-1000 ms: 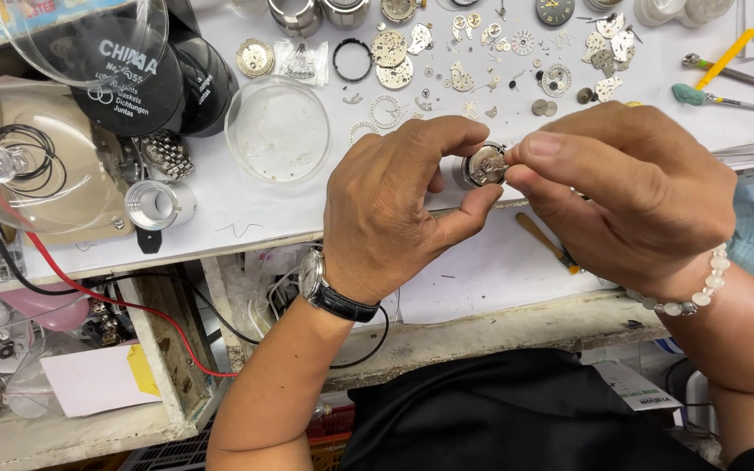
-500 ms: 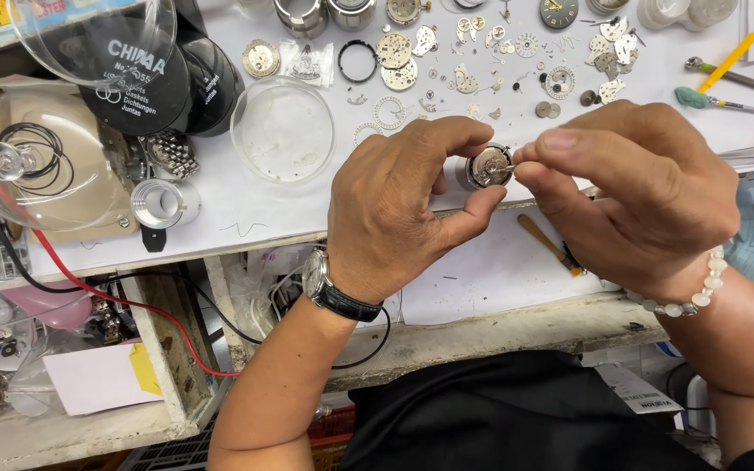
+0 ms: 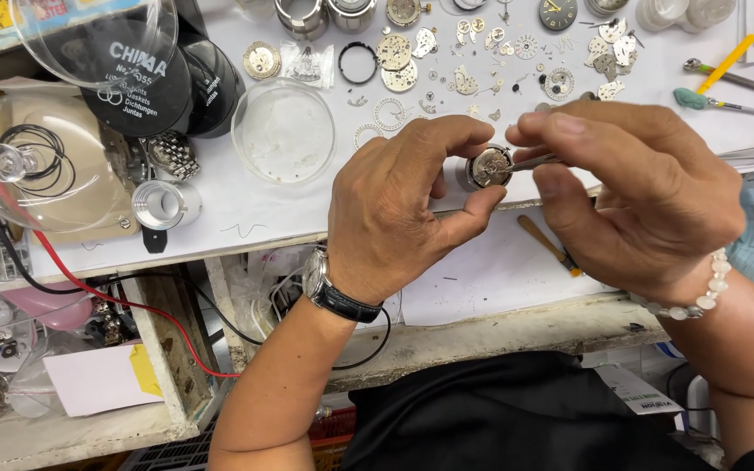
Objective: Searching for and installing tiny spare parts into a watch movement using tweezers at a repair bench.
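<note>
From the head camera, your left hand (image 3: 394,209) pinches a small round metal watch movement (image 3: 488,167) just above the frame's centre, fingers clamped on its rim. Your right hand (image 3: 630,192) has its fingers together on slim steel tweezers (image 3: 534,161), whose tip touches the movement's face. Beneath lies the white surface (image 3: 255,214), strewn at upper centre with tiny brass gears and plates. A clear round glass dish (image 3: 284,131) sits left of centre; a black round-lidded container (image 3: 146,83) with white lettering occupies the upper left.
</note>
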